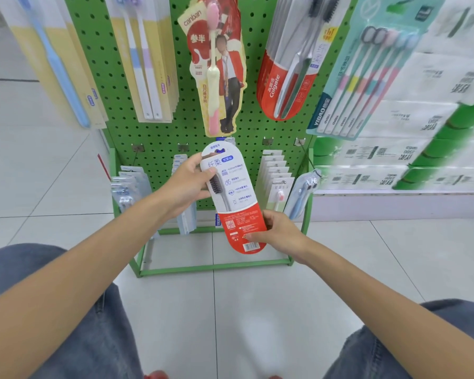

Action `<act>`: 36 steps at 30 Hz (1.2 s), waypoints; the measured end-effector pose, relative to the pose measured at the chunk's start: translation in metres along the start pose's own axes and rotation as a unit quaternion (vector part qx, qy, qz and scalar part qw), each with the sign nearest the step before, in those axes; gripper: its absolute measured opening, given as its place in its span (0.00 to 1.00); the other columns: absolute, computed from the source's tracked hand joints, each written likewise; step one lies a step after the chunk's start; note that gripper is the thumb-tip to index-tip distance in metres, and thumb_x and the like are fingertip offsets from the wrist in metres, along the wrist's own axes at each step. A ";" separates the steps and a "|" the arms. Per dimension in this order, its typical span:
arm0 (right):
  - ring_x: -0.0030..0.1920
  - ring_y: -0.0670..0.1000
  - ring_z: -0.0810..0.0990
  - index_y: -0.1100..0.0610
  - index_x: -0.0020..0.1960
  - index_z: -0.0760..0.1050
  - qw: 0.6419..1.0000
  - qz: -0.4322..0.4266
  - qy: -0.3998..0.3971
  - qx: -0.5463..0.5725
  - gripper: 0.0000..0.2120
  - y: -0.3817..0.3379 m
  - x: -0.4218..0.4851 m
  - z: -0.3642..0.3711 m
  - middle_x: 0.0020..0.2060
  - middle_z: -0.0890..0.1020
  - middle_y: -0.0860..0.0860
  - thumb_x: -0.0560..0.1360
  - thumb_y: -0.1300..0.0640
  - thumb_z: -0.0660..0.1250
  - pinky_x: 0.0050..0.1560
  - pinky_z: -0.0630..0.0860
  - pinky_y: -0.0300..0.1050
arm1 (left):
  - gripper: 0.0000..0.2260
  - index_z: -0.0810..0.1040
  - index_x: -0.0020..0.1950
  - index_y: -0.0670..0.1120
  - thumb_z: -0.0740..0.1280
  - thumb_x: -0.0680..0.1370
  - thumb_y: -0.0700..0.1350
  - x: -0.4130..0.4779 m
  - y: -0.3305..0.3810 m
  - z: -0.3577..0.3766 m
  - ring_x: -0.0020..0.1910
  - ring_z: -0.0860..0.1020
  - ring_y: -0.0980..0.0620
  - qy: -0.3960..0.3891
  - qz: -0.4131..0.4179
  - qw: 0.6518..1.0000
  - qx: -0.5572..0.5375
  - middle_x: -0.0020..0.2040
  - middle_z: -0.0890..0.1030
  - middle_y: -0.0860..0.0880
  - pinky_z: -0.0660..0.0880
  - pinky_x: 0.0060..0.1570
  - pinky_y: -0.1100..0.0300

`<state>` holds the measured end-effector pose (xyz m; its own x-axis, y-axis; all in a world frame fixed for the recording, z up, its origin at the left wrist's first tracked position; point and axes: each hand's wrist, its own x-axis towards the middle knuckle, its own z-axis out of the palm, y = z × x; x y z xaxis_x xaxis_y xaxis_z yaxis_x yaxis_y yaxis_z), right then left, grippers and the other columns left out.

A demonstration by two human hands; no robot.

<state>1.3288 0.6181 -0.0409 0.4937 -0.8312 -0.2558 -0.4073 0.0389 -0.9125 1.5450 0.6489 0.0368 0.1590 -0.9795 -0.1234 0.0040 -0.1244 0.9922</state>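
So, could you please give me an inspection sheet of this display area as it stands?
Surface: green pegboard rack standing on pale floor tiles.
Job's things: toothbrush pack, white above, red below, held before the rack's lower hooks, slightly tilted.
Clutter: a red pack and a five-brush pack hang higher up; a row of white packs hangs lower.
Hands: left hand grips the toothbrush pack's upper edge; right hand pinches its red lower end.
Cables: nothing seen.
Surroundings: stacked tissue packs at the right.
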 end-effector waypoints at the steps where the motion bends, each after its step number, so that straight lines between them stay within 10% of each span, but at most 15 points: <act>1: 0.53 0.48 0.84 0.56 0.60 0.77 1.000 0.003 -0.001 -0.002 0.20 -0.001 0.000 0.001 0.52 0.85 0.49 0.70 0.64 0.76 0.58 0.79 0.47 | 0.14 0.71 0.68 0.49 0.59 0.83 0.40 0.000 -0.002 0.002 0.56 0.82 0.50 -0.008 -0.002 1.000 0.003 0.58 0.83 0.48 0.79 0.57 0.49; 14: 0.54 0.58 0.83 0.62 0.53 0.76 0.994 -0.060 0.067 0.066 0.06 -0.052 0.002 -0.008 0.53 0.84 0.60 0.76 0.63 0.69 0.57 0.80 0.55 | 0.13 0.75 0.62 0.56 0.58 0.84 0.40 -0.005 -0.009 0.015 0.58 0.81 0.51 -0.093 -0.004 0.994 0.060 0.58 0.83 0.52 0.79 0.57 0.53; 24: 0.39 0.46 0.83 0.57 0.40 0.74 0.979 -0.118 0.108 0.125 0.09 -0.083 -0.001 -0.022 0.38 0.85 0.50 0.79 0.57 0.66 0.43 0.79 0.42 | 0.14 0.73 0.69 0.53 0.59 0.84 0.42 -0.006 -0.005 0.012 0.59 0.81 0.50 -0.132 -0.015 0.989 0.071 0.60 0.83 0.50 0.79 0.58 0.51; 28: 0.42 0.48 0.81 0.56 0.49 0.74 0.969 -0.154 0.176 0.075 0.04 -0.080 0.003 -0.016 0.42 0.83 0.53 0.79 0.56 0.67 0.44 0.78 0.43 | 0.15 0.73 0.69 0.50 0.62 0.83 0.42 -0.004 -0.005 0.013 0.55 0.83 0.49 -0.100 -0.021 0.994 0.032 0.60 0.82 0.48 0.81 0.49 0.55; 36: 0.64 0.44 0.70 0.54 0.74 0.65 0.951 -0.201 0.166 -0.166 0.31 -0.061 0.004 0.011 0.65 0.72 0.47 0.75 0.45 0.69 0.65 0.71 0.44 | 0.14 0.76 0.64 0.46 0.69 0.79 0.40 -0.002 -0.008 0.018 0.52 0.83 0.42 -0.010 -0.010 0.996 -0.089 0.59 0.81 0.39 0.82 0.48 0.51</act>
<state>1.3647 0.6185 0.0102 0.4139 -0.8733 0.2570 -0.4840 -0.4502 -0.7503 1.5271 0.6490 0.0285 0.1368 -0.9804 -0.1418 0.1820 -0.1159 0.9764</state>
